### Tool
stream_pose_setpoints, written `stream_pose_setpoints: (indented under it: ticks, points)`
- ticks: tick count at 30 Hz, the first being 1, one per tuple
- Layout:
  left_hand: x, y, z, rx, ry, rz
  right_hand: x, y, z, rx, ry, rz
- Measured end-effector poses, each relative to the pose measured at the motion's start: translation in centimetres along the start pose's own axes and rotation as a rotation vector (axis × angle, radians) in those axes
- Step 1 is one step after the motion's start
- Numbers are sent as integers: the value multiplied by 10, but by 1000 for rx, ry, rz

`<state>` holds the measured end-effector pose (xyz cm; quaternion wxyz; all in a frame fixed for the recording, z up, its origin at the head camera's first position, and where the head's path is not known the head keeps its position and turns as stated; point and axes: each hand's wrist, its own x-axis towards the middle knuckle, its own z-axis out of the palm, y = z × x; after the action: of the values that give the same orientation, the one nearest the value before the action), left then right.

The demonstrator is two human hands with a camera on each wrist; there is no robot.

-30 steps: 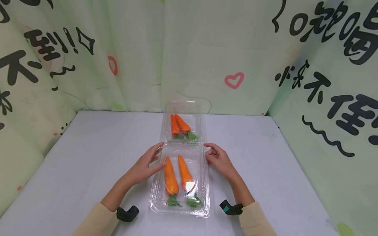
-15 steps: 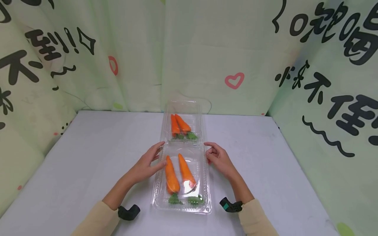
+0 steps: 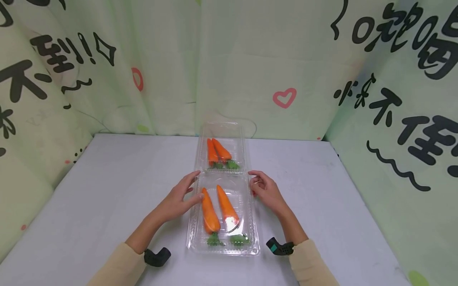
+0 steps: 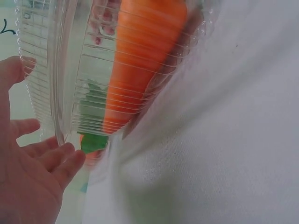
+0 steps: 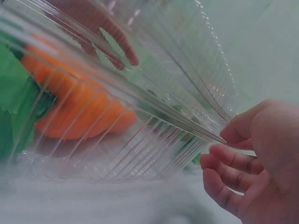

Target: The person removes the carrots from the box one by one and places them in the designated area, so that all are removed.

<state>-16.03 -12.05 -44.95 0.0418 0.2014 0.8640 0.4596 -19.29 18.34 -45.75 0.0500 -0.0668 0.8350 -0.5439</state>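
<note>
A clear plastic clamshell box lies between my hands, with two orange carrots with green tops inside. My left hand is at its left side; the thumb overlaps the box and the index finger reaches its far left corner. In the left wrist view the fairly straight fingers touch the ribbed plastic rim. My right hand is at the far right corner, where the right wrist view shows finger and thumb pinching the rim. Lid and base edges meet at that pinch.
Directly behind stands a second clear plastic box, holding two more carrots with green tops. Both boxes are on a white-covered table. Pale green curtains with dark lettering and hearts enclose the table's back and sides.
The near box and its carrots have shifted slightly away from me and to the right. Both hands have moved a little with it, keeping nearly the same places at its sides.
</note>
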Motion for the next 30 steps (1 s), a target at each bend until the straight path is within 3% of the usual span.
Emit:
stream_pose_setpoints:
  ticks: [9, 19, 30]
  points:
    - [0, 0, 1, 30, 37, 22, -6, -5, -1, -74, 56, 20]
    - [-1, 3, -3, 59, 63, 33, -8, -9, -5, -65, 108, -136]
    - [-2, 4, -5, 62, 68, 64, -16, -27, -5, -19, 104, -173]
